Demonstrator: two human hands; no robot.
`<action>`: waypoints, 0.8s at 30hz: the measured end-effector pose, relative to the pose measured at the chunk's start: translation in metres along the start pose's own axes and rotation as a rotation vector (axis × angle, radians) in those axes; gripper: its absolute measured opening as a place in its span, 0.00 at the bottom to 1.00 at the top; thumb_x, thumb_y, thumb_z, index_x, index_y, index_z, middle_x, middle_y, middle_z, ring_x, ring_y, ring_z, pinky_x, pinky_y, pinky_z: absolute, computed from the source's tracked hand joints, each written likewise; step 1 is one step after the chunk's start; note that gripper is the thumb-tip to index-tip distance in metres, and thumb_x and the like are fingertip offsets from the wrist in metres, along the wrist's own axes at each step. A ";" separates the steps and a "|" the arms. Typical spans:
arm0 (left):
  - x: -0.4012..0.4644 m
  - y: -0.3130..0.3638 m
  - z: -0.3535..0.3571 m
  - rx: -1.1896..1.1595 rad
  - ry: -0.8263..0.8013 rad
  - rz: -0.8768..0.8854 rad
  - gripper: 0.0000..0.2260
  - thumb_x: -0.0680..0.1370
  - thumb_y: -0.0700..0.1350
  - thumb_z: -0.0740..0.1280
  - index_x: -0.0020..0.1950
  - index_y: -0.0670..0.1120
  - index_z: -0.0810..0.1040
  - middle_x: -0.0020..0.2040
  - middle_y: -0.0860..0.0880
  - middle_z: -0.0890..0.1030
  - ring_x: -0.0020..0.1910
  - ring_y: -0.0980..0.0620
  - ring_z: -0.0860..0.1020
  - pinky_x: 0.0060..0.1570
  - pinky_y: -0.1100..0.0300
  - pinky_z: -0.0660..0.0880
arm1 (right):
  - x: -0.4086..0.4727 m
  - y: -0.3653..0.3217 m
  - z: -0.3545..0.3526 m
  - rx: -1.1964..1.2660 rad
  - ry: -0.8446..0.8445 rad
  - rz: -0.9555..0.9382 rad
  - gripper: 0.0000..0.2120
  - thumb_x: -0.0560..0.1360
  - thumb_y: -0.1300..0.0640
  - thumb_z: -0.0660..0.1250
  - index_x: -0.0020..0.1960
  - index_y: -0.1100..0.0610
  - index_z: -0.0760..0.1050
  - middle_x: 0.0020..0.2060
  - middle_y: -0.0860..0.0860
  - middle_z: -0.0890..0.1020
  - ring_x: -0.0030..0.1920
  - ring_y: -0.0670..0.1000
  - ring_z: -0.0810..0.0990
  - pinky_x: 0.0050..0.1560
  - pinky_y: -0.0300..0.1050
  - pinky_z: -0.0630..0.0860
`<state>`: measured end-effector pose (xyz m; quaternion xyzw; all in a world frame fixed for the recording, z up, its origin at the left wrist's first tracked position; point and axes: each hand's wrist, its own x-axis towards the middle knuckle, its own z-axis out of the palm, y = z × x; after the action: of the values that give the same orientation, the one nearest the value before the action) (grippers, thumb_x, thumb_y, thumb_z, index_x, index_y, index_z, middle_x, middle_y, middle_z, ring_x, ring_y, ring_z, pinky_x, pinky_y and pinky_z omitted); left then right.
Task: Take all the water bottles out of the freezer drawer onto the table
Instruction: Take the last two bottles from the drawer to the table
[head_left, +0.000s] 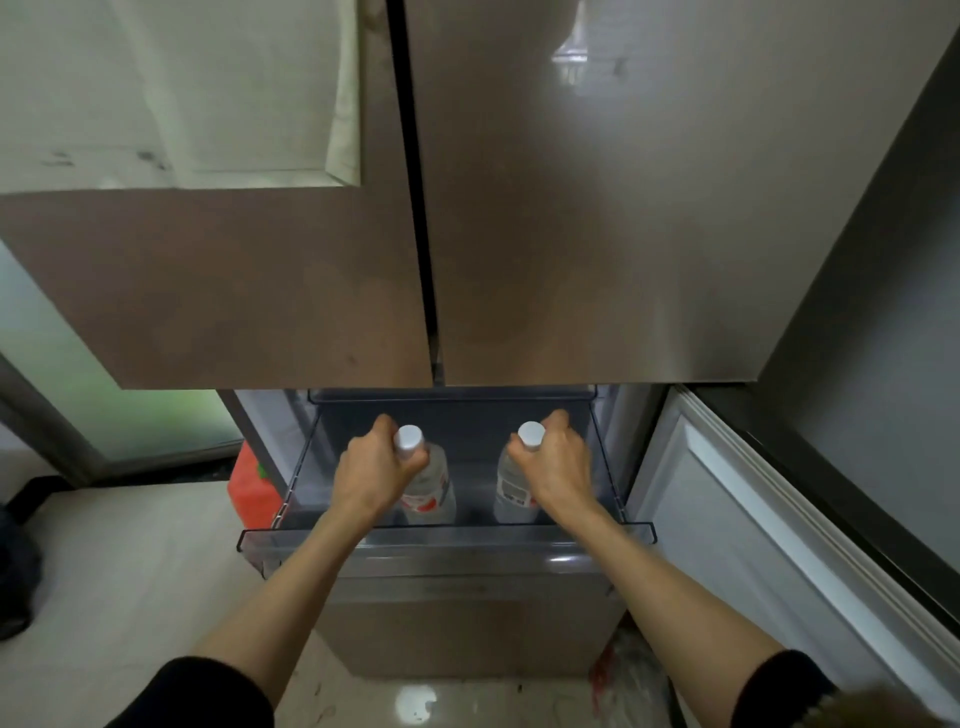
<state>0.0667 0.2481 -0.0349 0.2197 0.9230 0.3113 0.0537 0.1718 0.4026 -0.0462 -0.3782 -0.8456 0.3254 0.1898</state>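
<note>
left hand (375, 464) fingers wrap left bottle (427, 486) neck | right hand (554, 464) grips right bottle (512, 488) | both upright in drawer (447, 536), lift straight up

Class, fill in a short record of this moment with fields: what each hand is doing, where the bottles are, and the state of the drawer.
left hand: left hand grips the neck of the left bottle
right hand: right hand grips the neck of the right bottle
bottles: both upright, white caps, inside the freezer drawer
drawer: pulled out
bottles visible: two
</note>
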 end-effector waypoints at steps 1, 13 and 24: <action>0.002 -0.005 -0.002 -0.001 0.005 -0.002 0.14 0.74 0.50 0.67 0.52 0.43 0.71 0.49 0.42 0.80 0.43 0.46 0.78 0.37 0.56 0.73 | 0.001 -0.004 0.003 -0.014 -0.014 -0.016 0.20 0.74 0.49 0.65 0.56 0.63 0.67 0.51 0.59 0.79 0.49 0.60 0.79 0.38 0.46 0.73; 0.009 -0.030 0.019 -0.400 -0.162 0.072 0.17 0.75 0.52 0.65 0.59 0.49 0.64 0.55 0.49 0.74 0.54 0.50 0.75 0.52 0.52 0.76 | 0.012 0.018 0.015 0.231 -0.205 -0.040 0.20 0.73 0.47 0.67 0.62 0.52 0.69 0.58 0.51 0.75 0.58 0.51 0.75 0.56 0.47 0.73; 0.027 -0.058 0.025 -0.411 -0.471 0.124 0.33 0.68 0.42 0.75 0.67 0.51 0.60 0.63 0.50 0.66 0.63 0.52 0.68 0.63 0.54 0.69 | 0.017 0.033 0.022 0.190 -0.361 -0.053 0.31 0.67 0.61 0.75 0.65 0.55 0.65 0.57 0.50 0.75 0.58 0.49 0.74 0.61 0.48 0.72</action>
<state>0.0273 0.2330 -0.0887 0.3262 0.7880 0.4344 0.2899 0.1658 0.4231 -0.0835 -0.2720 -0.8411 0.4610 0.0783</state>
